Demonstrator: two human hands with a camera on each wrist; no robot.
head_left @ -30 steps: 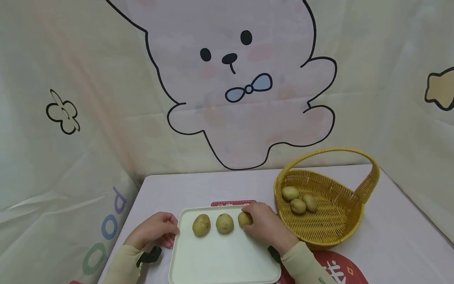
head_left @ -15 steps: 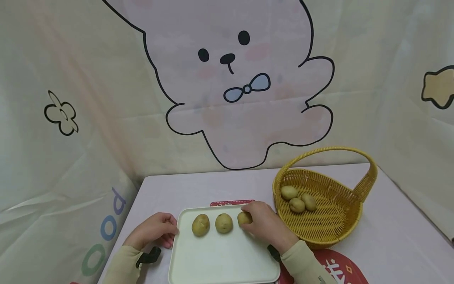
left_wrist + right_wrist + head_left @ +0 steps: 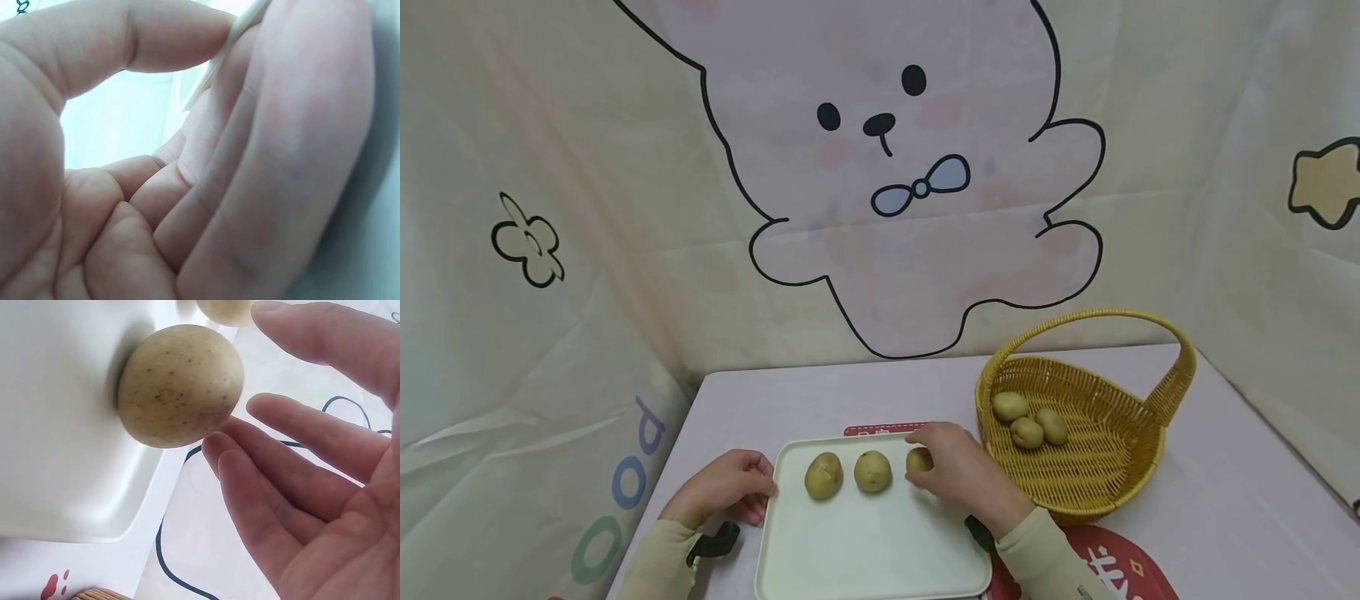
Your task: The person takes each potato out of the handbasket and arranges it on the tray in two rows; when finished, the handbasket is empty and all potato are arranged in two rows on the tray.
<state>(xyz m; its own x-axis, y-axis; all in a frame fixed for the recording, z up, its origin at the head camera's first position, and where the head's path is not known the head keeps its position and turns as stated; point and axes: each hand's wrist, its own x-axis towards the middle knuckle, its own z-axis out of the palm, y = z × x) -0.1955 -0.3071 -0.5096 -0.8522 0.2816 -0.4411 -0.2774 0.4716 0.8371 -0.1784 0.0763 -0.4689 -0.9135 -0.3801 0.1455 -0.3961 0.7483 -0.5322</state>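
Observation:
A cream tray (image 3: 872, 546) lies on the table with potatoes in a row near its far edge. My left hand (image 3: 730, 485) pinches the tray's left rim between thumb and fingers; the left wrist view shows the rim (image 3: 209, 72) in that pinch. At the far right of the tray, my right hand (image 3: 962, 471) is around a potato (image 3: 181, 386), its fingers spread and the potato standing apart from the thumb. To the left of it sit a round potato (image 3: 872, 472) and a longer potato (image 3: 823, 476).
A yellow woven basket (image 3: 1105, 483) with a tall handle stands right of the tray, holding three potatoes (image 3: 1027, 432). A red printed mat (image 3: 1120, 558) shows beneath the tray and basket. Behind the table (image 3: 760, 400) hangs a cartoon-printed curtain (image 3: 700, 317).
My right hand's fingers have loosened from the potato at the tray's far right, which stays in place. The left hand keeps its hold on the rim.

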